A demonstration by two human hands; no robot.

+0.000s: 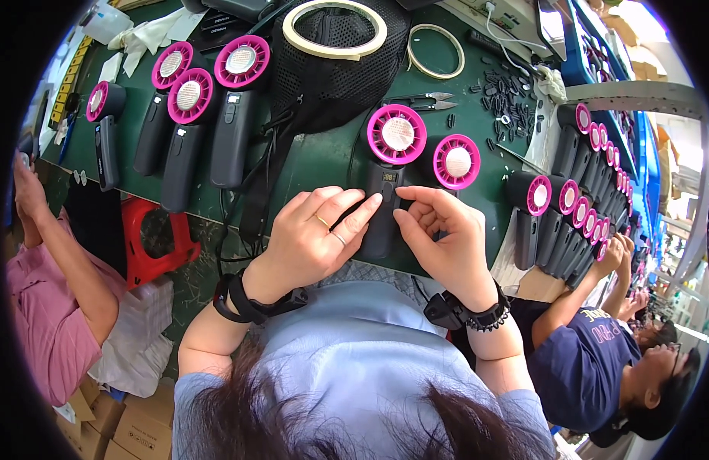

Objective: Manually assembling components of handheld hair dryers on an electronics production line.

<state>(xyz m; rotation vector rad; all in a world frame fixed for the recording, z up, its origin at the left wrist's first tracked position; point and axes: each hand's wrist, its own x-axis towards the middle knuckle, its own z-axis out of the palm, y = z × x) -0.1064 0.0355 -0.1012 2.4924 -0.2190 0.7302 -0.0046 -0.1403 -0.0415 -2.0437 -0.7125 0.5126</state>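
Observation:
A black handheld fan with a pink head [395, 138] lies on the green table [324, 157] in front of me. My left hand [316, 234] rests over the left side of its handle, index finger touching near the small display. My right hand [439, 234] pinches the handle's right edge with thumb and fingers. A second pink-headed fan [456, 162] lies just right of it, partly hidden by my right hand.
Several finished fans [190, 115] lie at the left; a row of more fans [577, 207] stands at the right. Tape rolls [335, 31], snips [425, 100] and small black parts [508, 96] lie farther back. Co-workers sit at the left [52, 307] and right [600, 345]. A red stool [151, 238] stands below the table.

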